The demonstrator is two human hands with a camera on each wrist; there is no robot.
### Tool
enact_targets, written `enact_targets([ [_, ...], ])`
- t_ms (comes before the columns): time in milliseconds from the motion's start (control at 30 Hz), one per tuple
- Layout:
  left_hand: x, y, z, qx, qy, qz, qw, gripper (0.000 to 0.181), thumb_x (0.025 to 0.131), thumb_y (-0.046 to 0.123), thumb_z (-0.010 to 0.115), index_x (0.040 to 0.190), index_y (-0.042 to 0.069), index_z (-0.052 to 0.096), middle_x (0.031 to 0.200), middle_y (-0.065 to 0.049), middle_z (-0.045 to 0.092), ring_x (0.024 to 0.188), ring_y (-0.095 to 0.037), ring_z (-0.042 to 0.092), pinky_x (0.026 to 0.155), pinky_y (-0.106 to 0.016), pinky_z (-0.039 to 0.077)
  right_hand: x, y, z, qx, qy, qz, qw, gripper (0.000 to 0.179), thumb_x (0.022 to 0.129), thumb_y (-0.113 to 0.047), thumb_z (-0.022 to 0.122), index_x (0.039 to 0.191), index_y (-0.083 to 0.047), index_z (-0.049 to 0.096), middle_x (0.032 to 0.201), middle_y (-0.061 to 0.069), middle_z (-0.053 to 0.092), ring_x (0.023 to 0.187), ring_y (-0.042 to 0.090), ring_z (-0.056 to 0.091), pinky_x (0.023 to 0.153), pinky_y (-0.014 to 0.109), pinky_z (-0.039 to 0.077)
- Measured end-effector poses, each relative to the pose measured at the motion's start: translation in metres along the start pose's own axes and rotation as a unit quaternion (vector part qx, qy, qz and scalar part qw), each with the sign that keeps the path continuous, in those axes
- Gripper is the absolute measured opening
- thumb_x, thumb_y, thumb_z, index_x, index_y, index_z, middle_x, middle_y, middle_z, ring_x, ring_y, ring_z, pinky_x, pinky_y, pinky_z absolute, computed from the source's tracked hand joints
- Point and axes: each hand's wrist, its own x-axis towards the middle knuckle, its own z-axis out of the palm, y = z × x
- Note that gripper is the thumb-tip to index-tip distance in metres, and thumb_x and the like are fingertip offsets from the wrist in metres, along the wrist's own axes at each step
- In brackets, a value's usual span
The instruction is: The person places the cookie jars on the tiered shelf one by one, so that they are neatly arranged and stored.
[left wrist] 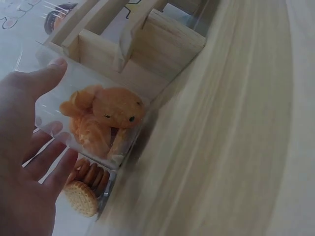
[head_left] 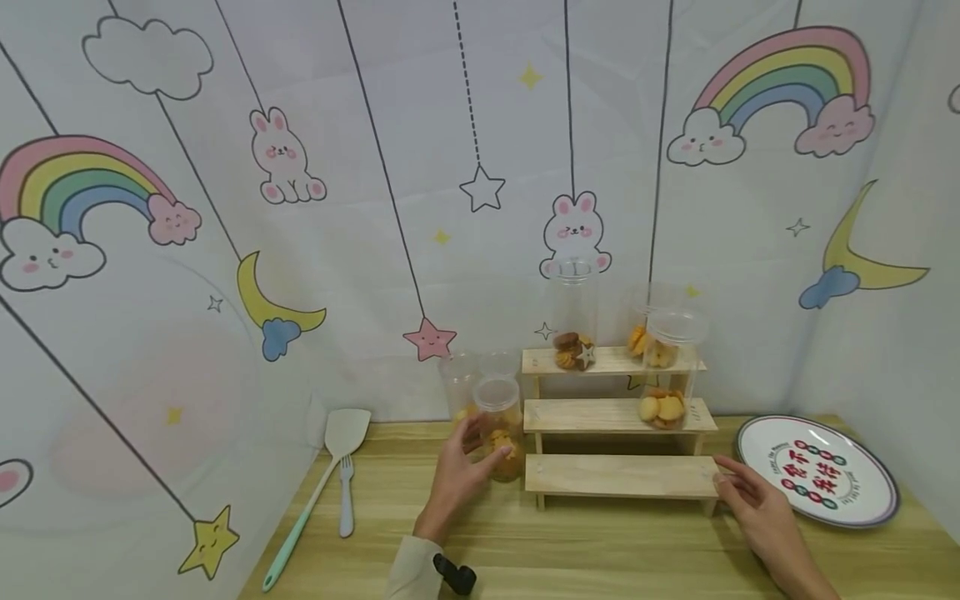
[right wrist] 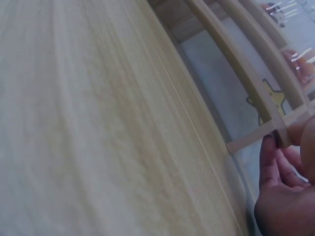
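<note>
My left hand (head_left: 459,473) holds a clear lidded jar (head_left: 498,398), thumb on one side and fingers on the other. Through its wall in the left wrist view shows an orange animal-faced piece (left wrist: 118,108) among other orange pieces. The jar stands on the table just left of a three-step wooden shelf (head_left: 622,477). At the shelf's right end, my right hand (head_left: 763,510) pinches the edge of the lowest board (right wrist: 268,115). Behind the held jar are more clear jars (head_left: 459,375), partly hidden; round biscuits (left wrist: 84,196) show in one.
A tall jar of cookies (head_left: 574,312) and another jar stand on the top step. A cookie jar (head_left: 667,375) is on the middle step. A printed plate (head_left: 765,442) lies at right. A spatula (head_left: 348,429) and a fork (head_left: 346,500) lie at left.
</note>
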Motion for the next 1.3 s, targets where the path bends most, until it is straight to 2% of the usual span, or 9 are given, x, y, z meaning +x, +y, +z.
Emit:
enact_targets([
  [233, 0.004, 0.01, -0.007, -0.005, 0.032, 0.012, 0.9994, 0.064, 0.088, 0.033, 0.093, 0.143, 0.017, 0.064, 0.135, -0.007, 0.073, 0.124, -0.025, 0.069, 0.105, -0.049, 0.062, 0.002, 0.001, 0.0, -0.002, -0.003, 0.008, 1.0, 0.067, 0.111, -0.047, 0.06, 0.159, -0.001, 0.05, 0.114, -0.016, 0.064, 0.097, -0.022, 0.054, 0.082, 0.001, 0.051],
  [400, 0.008, 0.022, -0.009, -0.009, 0.061, 0.035, 0.9975, 0.064, 0.088, 0.032, 0.093, 0.143, 0.019, 0.064, 0.133, -0.005, 0.072, 0.12, -0.022, 0.069, 0.104, -0.04, 0.062, 0.002, 0.003, 0.0, 0.002, 0.001, 0.003, 1.0, 0.066, 0.111, -0.046, 0.061, 0.158, -0.001, 0.051, 0.11, -0.026, 0.062, 0.098, -0.023, 0.054, 0.082, 0.001, 0.051],
  [567, 0.011, 0.031, -0.006, -0.024, 0.085, 0.053, 0.9946, 0.06, 0.089, 0.026, 0.093, 0.141, 0.019, 0.065, 0.13, -0.003, 0.072, 0.121, -0.019, 0.067, 0.101, -0.032, 0.061, 0.002, 0.002, 0.001, 0.003, 0.0, 0.001, 1.0, 0.066, 0.111, -0.045, 0.061, 0.158, 0.0, 0.05, 0.108, -0.026, 0.063, 0.097, -0.023, 0.055, 0.082, 0.002, 0.051],
  [733, 0.013, 0.043, 0.001, -0.042, 0.114, 0.084, 0.989, 0.059, 0.089, 0.02, 0.092, 0.141, 0.015, 0.065, 0.129, -0.007, 0.07, 0.119, -0.024, 0.066, 0.099, -0.033, 0.06, 0.001, 0.001, 0.001, 0.004, 0.001, -0.004, 1.0, 0.065, 0.111, -0.044, 0.061, 0.158, 0.001, 0.05, 0.107, -0.024, 0.064, 0.097, -0.023, 0.055, 0.082, 0.002, 0.052],
  [833, 0.014, 0.051, 0.006, -0.034, 0.138, 0.117, 0.983, 0.061, 0.089, 0.018, 0.091, 0.143, 0.009, 0.063, 0.129, -0.012, 0.07, 0.12, -0.029, 0.065, 0.1, -0.034, 0.059, 0.001, 0.001, 0.001, 0.004, -0.001, -0.004, 1.0, 0.065, 0.111, -0.043, 0.061, 0.158, 0.001, 0.05, 0.107, -0.025, 0.064, 0.098, -0.023, 0.055, 0.082, 0.001, 0.052],
  [933, 0.017, 0.059, 0.01, -0.026, 0.164, 0.132, 0.9773, 0.065, 0.09, 0.019, 0.091, 0.147, 0.007, 0.061, 0.132, -0.013, 0.069, 0.122, -0.03, 0.064, 0.101, -0.035, 0.058, 0.001, 0.001, 0.001, 0.005, -0.002, -0.004, 1.0, 0.066, 0.111, -0.043, 0.061, 0.159, 0.001, 0.05, 0.107, -0.025, 0.064, 0.098, -0.024, 0.055, 0.082, 0.001, 0.051],
  [1033, 0.018, 0.068, 0.015, -0.031, 0.177, 0.124, 0.9759, 0.068, 0.09, 0.022, 0.09, 0.15, 0.006, 0.059, 0.135, -0.015, 0.068, 0.126, -0.031, 0.063, 0.106, -0.042, 0.056, -0.001, 0.0, 0.001, 0.005, 0.003, -0.009, 0.9999, 0.066, 0.111, -0.044, 0.062, 0.158, 0.001, 0.05, 0.105, -0.026, 0.064, 0.097, -0.024, 0.055, 0.082, 0.001, 0.051],
  [1167, 0.019, 0.077, 0.024, -0.04, 0.175, 0.097, 0.979, 0.071, 0.091, 0.026, 0.09, 0.153, 0.01, 0.059, 0.138, -0.013, 0.067, 0.126, -0.03, 0.063, 0.105, -0.046, 0.057, -0.001, 0.0, 0.001, 0.004, 0.006, -0.018, 0.9998, 0.066, 0.111, -0.043, 0.062, 0.156, 0.002, 0.052, 0.104, -0.029, 0.064, 0.097, -0.024, 0.055, 0.082, 0.0, 0.051],
  [1300, 0.02, 0.083, 0.037, -0.049, 0.164, 0.082, 0.9818, 0.072, 0.091, 0.029, 0.09, 0.153, 0.01, 0.059, 0.14, -0.011, 0.068, 0.121, -0.03, 0.066, 0.096, -0.043, 0.061, -0.001, 0.0, 0.0, 0.006, 0.001, -0.02, 0.9998, 0.065, 0.111, -0.043, 0.062, 0.156, 0.003, 0.052, 0.102, -0.033, 0.062, 0.098, -0.024, 0.055, 0.081, 0.0, 0.051],
])
